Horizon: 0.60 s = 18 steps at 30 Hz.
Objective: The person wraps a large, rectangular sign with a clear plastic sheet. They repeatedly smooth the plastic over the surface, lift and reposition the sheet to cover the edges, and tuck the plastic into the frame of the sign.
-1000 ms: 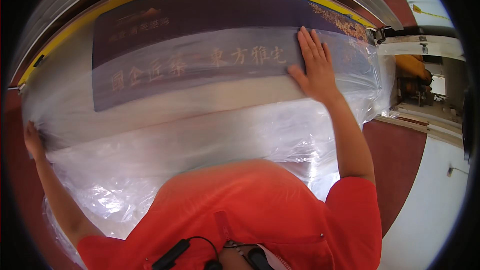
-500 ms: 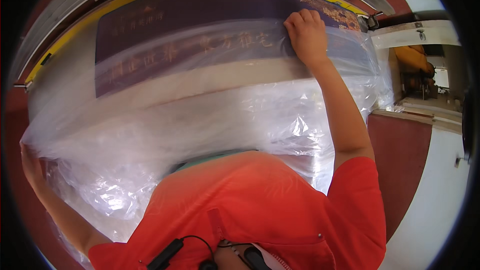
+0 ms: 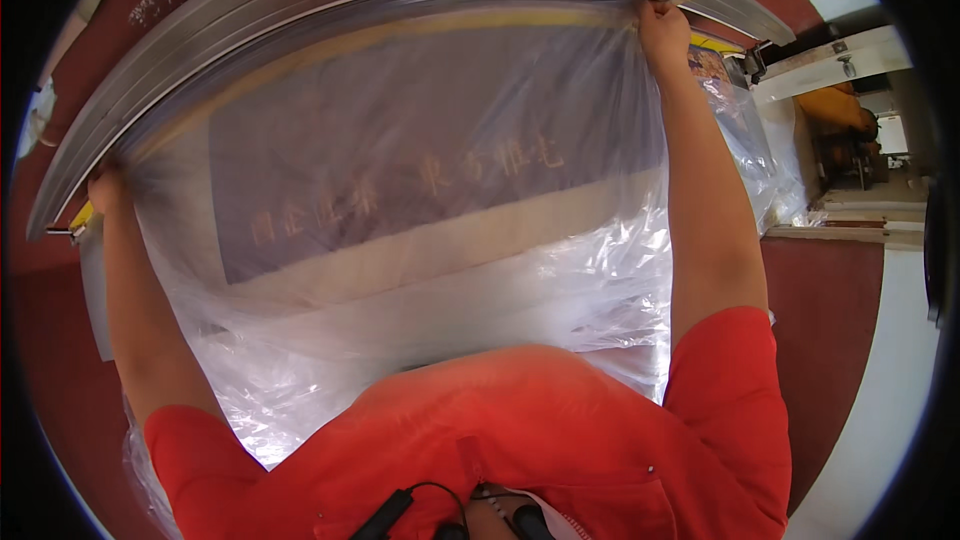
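A wide sheet of clear plastic film (image 3: 420,270) is stretched across a large flat panel with a dark printed area (image 3: 330,140) showing through it. At the far left, my left hand (image 3: 112,190) is closed on the film's edge, close to a long grey metal bar (image 3: 300,20). My right hand (image 3: 664,32) grips the film at the far right, its knuckles up near the same bar. Between the hands the film's far edge lies along the bar. Loose, shiny folds of it gather near my body.
Metal hardware (image 3: 755,62) sits at the bar's right end. A yellow strip (image 3: 715,44) runs along the panel's far edge. A white door frame (image 3: 840,65) stands at the right, beside a dark red surface (image 3: 825,310). Through the opening shows something orange (image 3: 835,112).
Both hands have moved away from me, the left one farthest, pulling the film over the dark print up to the metal bar. The bar now reaches over the panel's far edge.
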Each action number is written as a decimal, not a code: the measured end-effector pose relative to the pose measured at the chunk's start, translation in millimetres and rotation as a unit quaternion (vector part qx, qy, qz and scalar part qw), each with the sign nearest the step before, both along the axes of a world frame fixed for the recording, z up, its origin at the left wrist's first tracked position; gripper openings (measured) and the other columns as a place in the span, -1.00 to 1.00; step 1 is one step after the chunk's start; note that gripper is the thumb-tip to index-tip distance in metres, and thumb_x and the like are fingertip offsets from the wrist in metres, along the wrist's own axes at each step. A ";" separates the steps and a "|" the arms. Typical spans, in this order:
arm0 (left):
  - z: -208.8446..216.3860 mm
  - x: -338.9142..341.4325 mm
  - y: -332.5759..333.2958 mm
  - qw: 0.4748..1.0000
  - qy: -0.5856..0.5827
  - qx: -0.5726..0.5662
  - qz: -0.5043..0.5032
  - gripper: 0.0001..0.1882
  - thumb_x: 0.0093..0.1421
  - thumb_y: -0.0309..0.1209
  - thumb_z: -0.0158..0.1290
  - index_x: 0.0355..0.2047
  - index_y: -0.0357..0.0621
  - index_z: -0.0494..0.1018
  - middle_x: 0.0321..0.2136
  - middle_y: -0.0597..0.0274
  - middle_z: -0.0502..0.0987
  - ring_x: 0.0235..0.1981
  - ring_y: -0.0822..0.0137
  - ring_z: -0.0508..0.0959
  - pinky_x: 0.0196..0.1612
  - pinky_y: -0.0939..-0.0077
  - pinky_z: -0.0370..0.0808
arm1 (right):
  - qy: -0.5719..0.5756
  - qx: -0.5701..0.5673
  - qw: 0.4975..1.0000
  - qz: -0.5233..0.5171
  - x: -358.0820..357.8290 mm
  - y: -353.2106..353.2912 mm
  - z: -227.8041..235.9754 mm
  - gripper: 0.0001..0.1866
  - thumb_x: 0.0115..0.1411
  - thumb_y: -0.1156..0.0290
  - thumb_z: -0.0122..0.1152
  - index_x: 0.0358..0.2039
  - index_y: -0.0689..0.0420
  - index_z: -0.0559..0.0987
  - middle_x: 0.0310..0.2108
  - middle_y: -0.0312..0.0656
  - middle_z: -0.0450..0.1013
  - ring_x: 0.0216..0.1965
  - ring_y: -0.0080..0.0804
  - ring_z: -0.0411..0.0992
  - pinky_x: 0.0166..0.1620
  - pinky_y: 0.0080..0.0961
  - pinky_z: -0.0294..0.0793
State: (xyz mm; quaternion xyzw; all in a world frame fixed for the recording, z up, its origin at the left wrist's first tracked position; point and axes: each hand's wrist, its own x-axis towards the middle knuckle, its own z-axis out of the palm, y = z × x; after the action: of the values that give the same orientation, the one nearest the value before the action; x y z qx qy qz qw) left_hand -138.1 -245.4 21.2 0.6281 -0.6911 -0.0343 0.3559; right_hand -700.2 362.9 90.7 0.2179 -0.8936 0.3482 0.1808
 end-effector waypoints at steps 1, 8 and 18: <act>-1.0 -7.1 1.4 0.998 -0.051 0.000 0.029 -0.38 -0.06 0.05 -0.10 -0.25 -0.32 0.37 -0.28 0.04 0.43 -0.22 0.25 0.40 -0.18 0.53 0.27 | -0.023 0.010 1.000 -0.018 -4.2 -3.2 -6.9 -0.60 -0.11 0.07 0.08 -0.55 0.23 0.43 -0.54 -0.01 0.41 -0.41 -0.14 0.38 -0.31 -0.40 0.32; -12.4 36.3 -10.9 0.993 -0.027 0.105 -0.040 -0.21 -0.08 0.25 -0.33 -0.30 -0.32 0.40 -0.30 -0.16 0.40 -0.18 0.05 0.38 -0.15 0.29 0.29 | -0.112 -0.031 0.989 -0.097 10.9 -9.8 -22.2 -0.49 -0.11 -0.08 -0.01 -0.44 0.19 0.44 -0.42 0.01 0.40 -0.30 -0.11 0.36 -0.21 -0.37 0.28; -30.5 69.7 -55.3 0.936 -0.352 -0.005 -0.033 -0.75 0.10 -0.28 -0.20 -0.41 -0.21 0.35 -0.45 0.07 0.47 -0.43 0.18 0.49 -0.41 0.35 0.44 | -0.104 -0.071 0.986 -0.111 4.3 -10.4 -28.0 -0.46 -0.02 0.02 -0.30 -0.27 0.22 0.40 -0.27 0.11 0.33 -0.18 0.01 0.27 -0.12 -0.29 0.19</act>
State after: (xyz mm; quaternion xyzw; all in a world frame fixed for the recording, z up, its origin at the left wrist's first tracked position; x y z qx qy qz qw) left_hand -68.4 -300.6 -9.3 0.5750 -0.7927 0.1804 0.0920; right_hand -695.9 352.6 62.7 0.0663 -0.8993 0.4091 0.1397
